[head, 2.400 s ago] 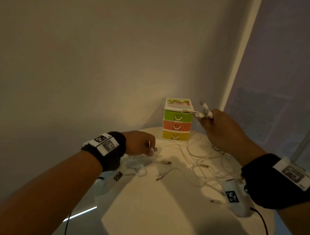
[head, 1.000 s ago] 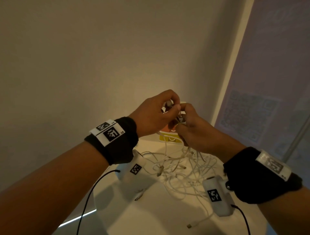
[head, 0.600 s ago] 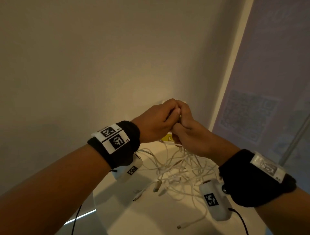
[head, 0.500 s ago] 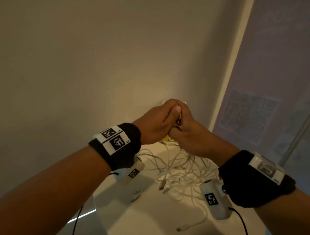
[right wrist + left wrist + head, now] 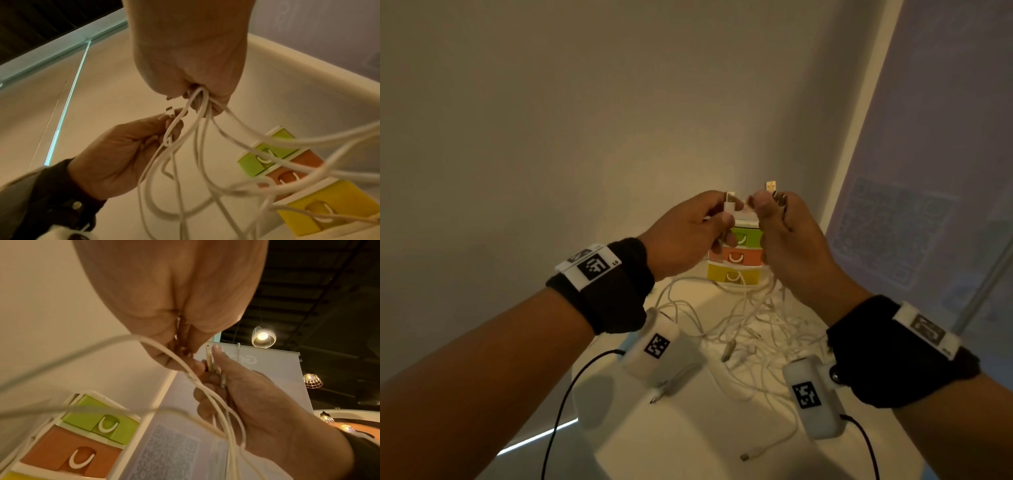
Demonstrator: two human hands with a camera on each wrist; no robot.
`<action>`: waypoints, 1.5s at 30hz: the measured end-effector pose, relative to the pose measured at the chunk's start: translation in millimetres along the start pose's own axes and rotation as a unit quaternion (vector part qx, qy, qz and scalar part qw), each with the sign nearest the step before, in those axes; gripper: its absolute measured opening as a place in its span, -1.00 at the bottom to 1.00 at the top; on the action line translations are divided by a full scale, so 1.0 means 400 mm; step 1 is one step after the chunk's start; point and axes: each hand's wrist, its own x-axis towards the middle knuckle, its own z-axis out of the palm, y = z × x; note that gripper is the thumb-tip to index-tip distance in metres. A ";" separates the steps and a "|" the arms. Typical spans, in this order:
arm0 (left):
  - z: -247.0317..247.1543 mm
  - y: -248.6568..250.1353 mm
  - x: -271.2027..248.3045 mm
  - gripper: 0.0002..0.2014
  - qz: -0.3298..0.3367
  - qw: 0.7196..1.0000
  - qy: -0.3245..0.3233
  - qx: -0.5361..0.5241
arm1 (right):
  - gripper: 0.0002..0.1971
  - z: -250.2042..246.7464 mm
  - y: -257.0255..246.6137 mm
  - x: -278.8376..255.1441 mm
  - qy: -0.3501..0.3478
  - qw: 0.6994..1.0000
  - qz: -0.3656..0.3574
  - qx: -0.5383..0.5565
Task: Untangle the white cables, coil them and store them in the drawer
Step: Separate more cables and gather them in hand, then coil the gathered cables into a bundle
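I am pinching one plug end upright in my left hand [image 5: 688, 233] just beside my right hand [image 5: 787, 240], which is clamping several white cables [image 5: 750, 329] hanging straight down toward the table [image 5: 688, 438].

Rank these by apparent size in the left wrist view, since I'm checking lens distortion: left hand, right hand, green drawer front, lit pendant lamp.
1. left hand, inflated by nearness to the camera
2. right hand
3. green drawer front
4. lit pendant lamp
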 end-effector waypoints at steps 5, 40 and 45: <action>0.001 0.013 -0.002 -0.65 0.017 0.995 0.073 -0.060 | -0.74 0.014 -0.024 -0.009 -0.031 0.998 0.004 0.049; 0.014 -0.107 -0.007 -0.80 0.004 1.000 -0.008 0.008 | -0.62 -0.052 0.003 -0.042 -0.110 0.908 -0.054 -0.400; -0.035 -0.153 -0.020 -0.72 0.008 0.990 -0.012 0.139 | -0.71 -0.088 0.004 -0.007 -0.033 0.961 -0.035 -0.273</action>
